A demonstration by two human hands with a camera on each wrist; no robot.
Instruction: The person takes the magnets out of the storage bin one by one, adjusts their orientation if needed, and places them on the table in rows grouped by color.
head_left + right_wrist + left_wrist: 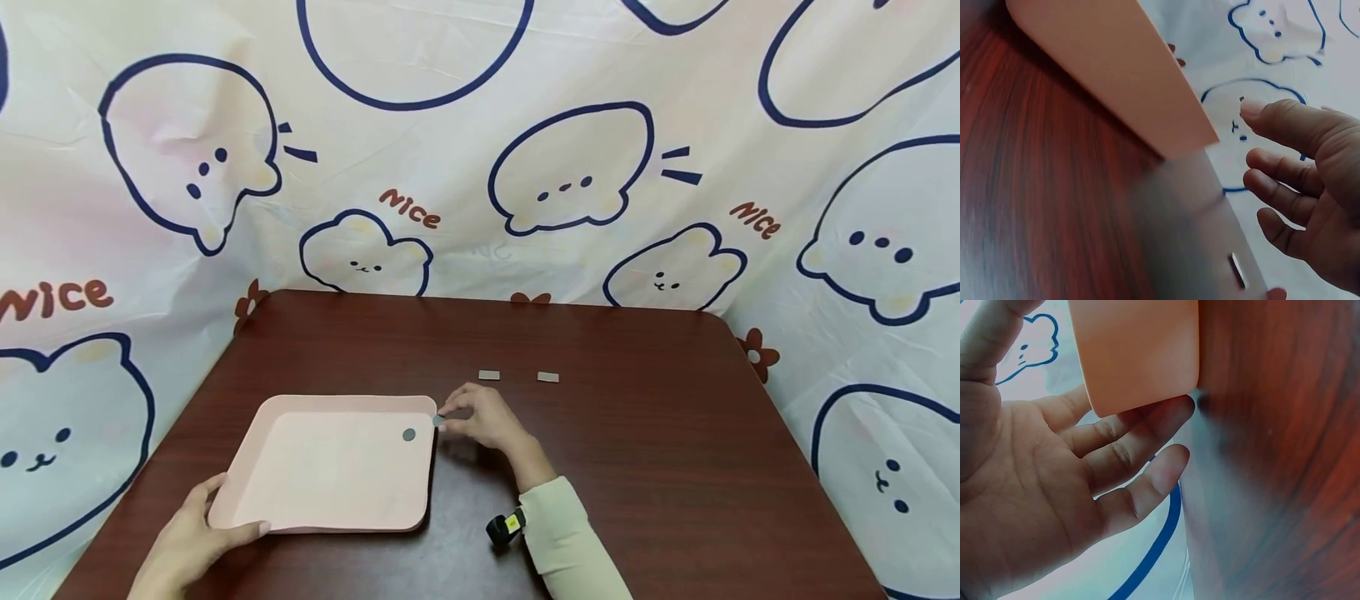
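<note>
A shallow pink tray [337,467] lies on the table. At its front left corner my left hand [187,533] grips the rim, thumb along the front edge; in the left wrist view its fingers bend against the tray's outer wall [1141,356]. By the far right corner, my right hand [483,417] pinches a small grey disc [438,421] between thumb and fingers, right beside the tray rim. Another grey disc [408,434] lies inside the tray, near its right side. From the right wrist, the right hand [1310,181] is seen past the tray wall; the disc is barely visible there.
Two small grey rectangular pieces, one left [489,375] and one right [548,377], lie farther back on the brown table [637,433]. A black band with a yellow label [506,527] sits at the right wrist. A printed curtain [465,158] surrounds the table.
</note>
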